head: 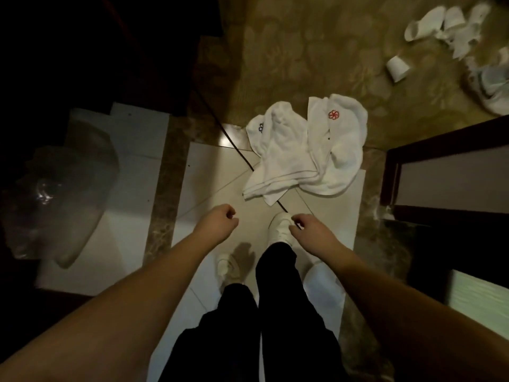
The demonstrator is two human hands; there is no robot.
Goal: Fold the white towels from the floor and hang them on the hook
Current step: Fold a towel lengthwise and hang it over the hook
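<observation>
Head view shows both towels point(305, 150) crumpled on the floor point(220, 166) at 12 o'clock, left hand point(220, 223) and right hand point(305, 228) loosely curled, empty: best pinch one towel's corners.

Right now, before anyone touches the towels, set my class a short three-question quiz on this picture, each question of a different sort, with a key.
1. True or false: the left hand grips a towel.
2. Multiple choice: the towel with the red emblem lies where against the towel with the blue emblem? A) to its right in the picture B) to its left C) fully under it
3. Fill in: near the top right corner, a white paper ___ lies on its side on the carpet.

Key: 1. False; both it and the right hand hold nothing, fingers loosely curled. 2. A. 3. cup.
</observation>
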